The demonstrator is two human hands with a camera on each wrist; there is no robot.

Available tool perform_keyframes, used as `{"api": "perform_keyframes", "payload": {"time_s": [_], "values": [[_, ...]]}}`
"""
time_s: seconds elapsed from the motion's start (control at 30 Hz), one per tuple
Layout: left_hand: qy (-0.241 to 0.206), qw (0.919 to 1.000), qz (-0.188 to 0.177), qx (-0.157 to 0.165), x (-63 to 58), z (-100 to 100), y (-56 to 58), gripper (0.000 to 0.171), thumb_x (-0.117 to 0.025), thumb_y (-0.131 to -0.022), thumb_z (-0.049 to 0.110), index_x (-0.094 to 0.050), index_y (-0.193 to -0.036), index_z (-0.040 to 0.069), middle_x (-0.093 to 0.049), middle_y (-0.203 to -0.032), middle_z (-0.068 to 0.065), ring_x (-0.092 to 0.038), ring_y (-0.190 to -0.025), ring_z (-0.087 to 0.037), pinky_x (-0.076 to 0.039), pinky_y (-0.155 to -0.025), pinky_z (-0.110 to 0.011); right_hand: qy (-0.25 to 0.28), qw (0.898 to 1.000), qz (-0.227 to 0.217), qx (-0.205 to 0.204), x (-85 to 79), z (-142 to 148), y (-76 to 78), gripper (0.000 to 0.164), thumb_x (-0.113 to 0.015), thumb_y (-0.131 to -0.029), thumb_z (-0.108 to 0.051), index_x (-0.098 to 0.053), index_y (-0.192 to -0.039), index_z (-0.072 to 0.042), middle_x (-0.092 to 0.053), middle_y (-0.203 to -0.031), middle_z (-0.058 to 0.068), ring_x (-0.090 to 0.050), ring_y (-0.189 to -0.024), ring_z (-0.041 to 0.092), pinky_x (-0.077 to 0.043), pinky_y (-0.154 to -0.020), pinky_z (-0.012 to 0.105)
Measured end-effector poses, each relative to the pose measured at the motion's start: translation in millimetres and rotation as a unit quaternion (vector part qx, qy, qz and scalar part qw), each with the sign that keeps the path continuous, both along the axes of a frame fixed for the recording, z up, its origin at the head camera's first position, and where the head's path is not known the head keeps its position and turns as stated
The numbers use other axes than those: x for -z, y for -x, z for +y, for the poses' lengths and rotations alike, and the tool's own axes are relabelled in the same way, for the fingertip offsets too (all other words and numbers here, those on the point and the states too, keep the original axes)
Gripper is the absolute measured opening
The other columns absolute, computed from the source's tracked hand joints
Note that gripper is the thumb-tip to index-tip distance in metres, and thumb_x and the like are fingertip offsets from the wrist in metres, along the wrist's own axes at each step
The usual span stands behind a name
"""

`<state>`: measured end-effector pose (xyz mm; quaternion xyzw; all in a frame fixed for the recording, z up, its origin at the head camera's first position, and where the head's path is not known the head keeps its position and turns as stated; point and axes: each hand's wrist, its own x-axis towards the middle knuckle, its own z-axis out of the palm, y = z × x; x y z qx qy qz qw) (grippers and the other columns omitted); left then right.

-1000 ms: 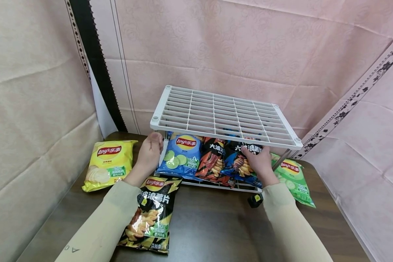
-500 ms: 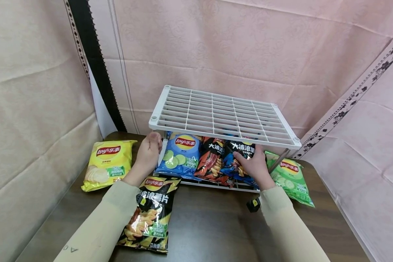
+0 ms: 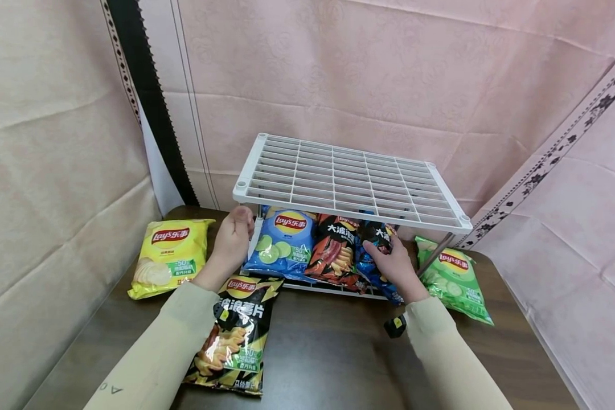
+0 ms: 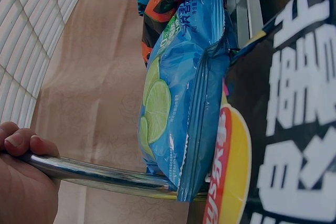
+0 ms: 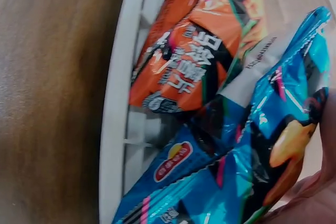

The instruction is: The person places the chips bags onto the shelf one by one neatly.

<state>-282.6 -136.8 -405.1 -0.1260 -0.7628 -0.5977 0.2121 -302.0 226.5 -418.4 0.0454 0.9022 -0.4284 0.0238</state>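
Note:
A white two-tier rack point(image 3: 333, 177) stands at the back of the table. My left hand point(image 3: 233, 238) grips its chrome front-left post point(image 4: 110, 174). On the lower tier lie a light blue chip bag point(image 3: 282, 245) with lime slices, a red-and-black chip bag point(image 3: 332, 250), and a blue-and-black chip bag point(image 5: 220, 182). My right hand point(image 3: 398, 266) holds that blue-and-black bag by its right side, thumb across its front. The bag is tilted and squeezed narrow against the red one; its lower end reaches the rack's front edge. The fingers behind it are hidden.
A yellow chip bag point(image 3: 171, 256) lies left of the rack, a green chip bag point(image 3: 453, 279) right of it. In front, partly under the left forearm, is a black-and-gold chip bag point(image 3: 241, 347). The brown table point(image 3: 333, 353) is bounded by pink cloth point(image 3: 338, 68).
My right hand has moved left with the blue-and-black bag, pressing it toward the red one and turning it. The left hand keeps its grip on the post.

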Motion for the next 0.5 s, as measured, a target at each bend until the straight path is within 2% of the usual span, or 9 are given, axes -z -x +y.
{"api": "perform_keyframes", "payload": {"time_s": [0.17, 0.37, 0.5], "values": [[-0.004, 1.0, 0.004, 0.004, -0.4, 0.3, -0.6, 0.049, -0.018, -0.105, 0.042, -0.041, -0.083, 0.005, -0.038, -0.067, -0.011, -0.039, -0.06, -0.027, -0.032, -0.057, -0.03, -0.011, 1.0, 0.006, 0.015, 5.0, 0.3, -0.3, 0.103, -0.055, -0.087, -0.066, -0.001, -0.155, -0.01, -0.014, -0.155, 0.025, -0.024, -0.138, 0.043, -0.029, -0.105, 0.056], [-0.001, 0.9999, 0.01, -0.006, -0.7, -0.6, -0.8, 0.049, -0.018, -0.105, 0.043, -0.041, -0.082, 0.006, -0.038, -0.067, -0.01, -0.039, -0.059, -0.027, -0.032, -0.056, -0.03, -0.001, 1.0, 0.023, 0.016, 8.9, -0.8, 0.8, 0.099, -0.057, -0.088, -0.062, -0.005, -0.155, -0.009, -0.024, -0.151, 0.026, -0.034, -0.133, 0.041, -0.035, -0.102, 0.054], [0.0, 1.0, 0.005, -0.002, -0.6, -0.3, -1.4, 0.049, -0.018, -0.105, 0.043, -0.041, -0.083, 0.005, -0.038, -0.067, -0.009, -0.039, -0.059, -0.026, -0.032, -0.056, -0.03, -0.002, 1.0, 0.022, 0.021, 8.4, 0.6, -2.2, 0.098, -0.056, -0.089, -0.062, -0.006, -0.155, -0.009, -0.023, -0.152, 0.025, -0.033, -0.133, 0.041, -0.033, -0.103, 0.055]]}}
